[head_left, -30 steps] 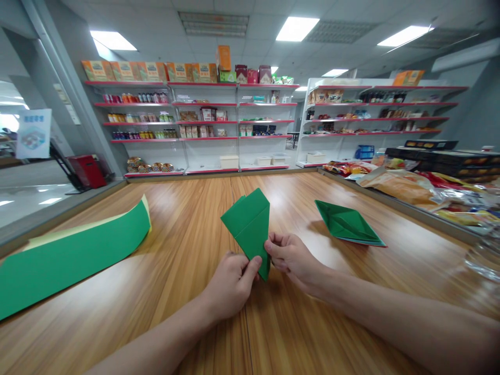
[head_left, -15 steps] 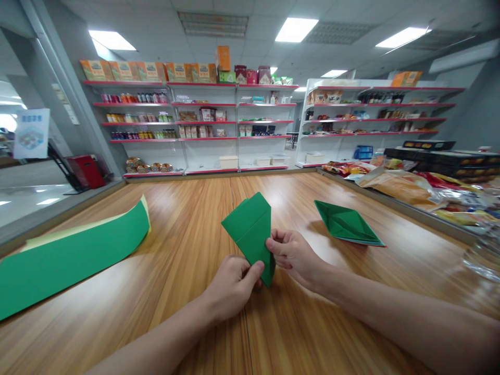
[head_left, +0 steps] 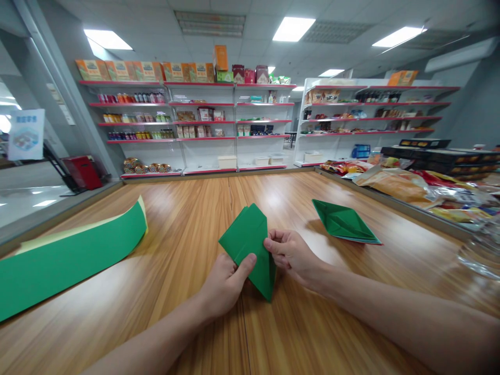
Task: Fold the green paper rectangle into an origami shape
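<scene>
Folded green paper [head_left: 247, 234] is tilting between two hands over the middle of the wooden table [head_left: 187, 229] in the head view, its broad end facing up and away and its narrow tip pointing down toward the person. Whether that tip is touching the wood, one cannot tell. The left hand [head_left: 226, 284] is pinching the paper at its left edge, the thumb pressing on the front face and the fingers reaching behind, mostly hidden. The right hand [head_left: 292, 255] is pinching the right edge between thumb and forefinger, its other fingers curling in. To the right, well apart from the hands, a folded green paper piece with a boat-like shape [head_left: 344, 221] is lying on the table. To the left, a long green sheet [head_left: 78, 255] is resting with its far corner curling up and showing a pale yellow side. Past the table's right border, snack packets [head_left: 392, 185] are lying near stacked black boxes [head_left: 433, 156].
</scene>
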Motion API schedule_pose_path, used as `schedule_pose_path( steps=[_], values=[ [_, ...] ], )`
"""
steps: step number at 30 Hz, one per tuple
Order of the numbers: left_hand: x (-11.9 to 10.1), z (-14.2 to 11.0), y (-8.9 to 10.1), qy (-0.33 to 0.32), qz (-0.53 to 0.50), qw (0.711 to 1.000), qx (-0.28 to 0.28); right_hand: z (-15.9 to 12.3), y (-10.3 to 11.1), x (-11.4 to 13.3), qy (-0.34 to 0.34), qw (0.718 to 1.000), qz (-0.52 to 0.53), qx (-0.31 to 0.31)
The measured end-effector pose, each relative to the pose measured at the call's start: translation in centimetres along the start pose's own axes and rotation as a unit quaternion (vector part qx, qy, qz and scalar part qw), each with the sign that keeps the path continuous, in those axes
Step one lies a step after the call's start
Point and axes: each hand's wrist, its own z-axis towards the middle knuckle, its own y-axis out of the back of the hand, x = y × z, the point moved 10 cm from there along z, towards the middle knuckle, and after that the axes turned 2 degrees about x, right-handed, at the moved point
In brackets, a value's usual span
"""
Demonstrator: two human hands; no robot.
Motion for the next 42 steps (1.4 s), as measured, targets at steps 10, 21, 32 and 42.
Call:
schedule_pose_path(
  steps=[10,21,32,42],
  values=[
    [0.6,0.1,-0.4,0.036,-0.094,0.995,0.008,0.2,0.3,0.1,0.002,1.0,0.018,-0.001],
    [0.7,0.0,-1.0,0.042,-0.095,0.994,0.037,0.2,1.4,1.2,0.042,0.998,-0.03,-0.042],
    [-0.2,0.7,1.5,0.02,-0.07,0.996,-0.052,0.4,1.9,1.3,0.074,0.991,-0.098,-0.061],
    [2.3,0.6,2.1,0.101,-0.163,0.979,-0.066,-1.1,3.0,3.7,0.176,0.924,-0.292,-0.171]
  ],
)
